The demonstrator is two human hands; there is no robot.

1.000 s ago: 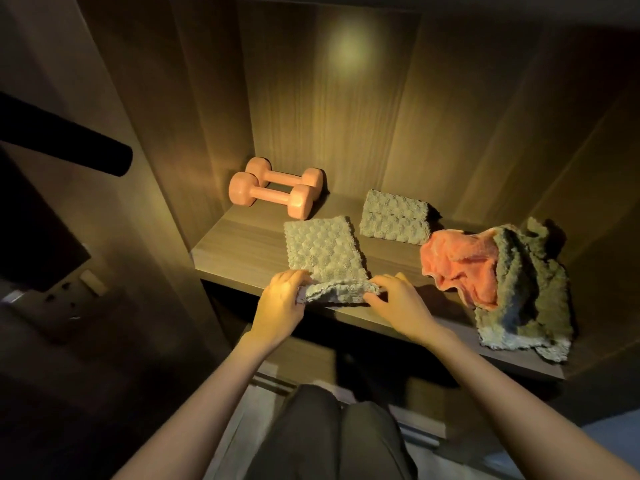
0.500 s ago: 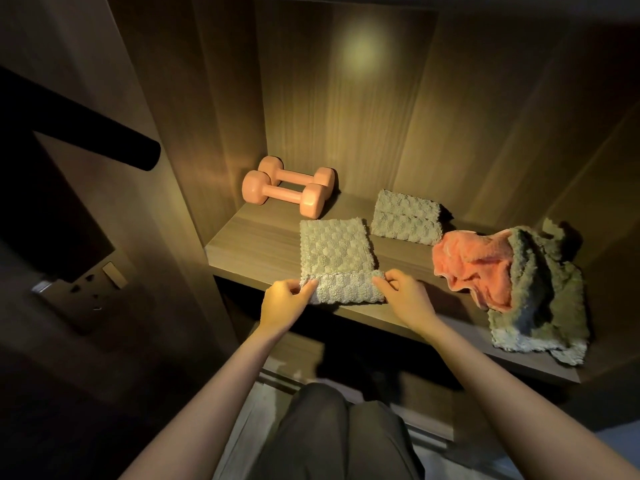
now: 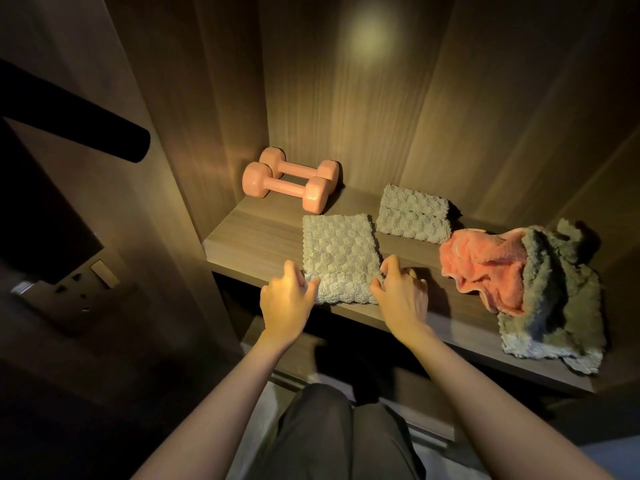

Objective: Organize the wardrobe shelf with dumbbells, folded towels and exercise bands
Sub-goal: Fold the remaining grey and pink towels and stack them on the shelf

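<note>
A grey textured towel (image 3: 339, 251) lies flat on the wooden shelf (image 3: 256, 240), its near end folded over into a thick band. My left hand (image 3: 287, 299) pinches the left end of that fold. At the right end, my right hand (image 3: 401, 292) grips it with curled fingers. Two orange dumbbells (image 3: 287, 187) lie side by side at the back left. A second grey towel (image 3: 412, 214), folded, sits behind the first. An orange towel (image 3: 485, 268) lies crumpled on an olive towel (image 3: 561, 306) at the right. No exercise band shows.
The wardrobe's wooden side and back walls close in the shelf. A black rod (image 3: 86, 133) juts in from the left, above a wall socket plate (image 3: 86, 285). Bare shelf shows left of the flat towel. My knees are below the shelf front.
Both hands have folded the towel's near end over onto itself and laid it down on the shelf. The camera has moved closer and a little left.
</note>
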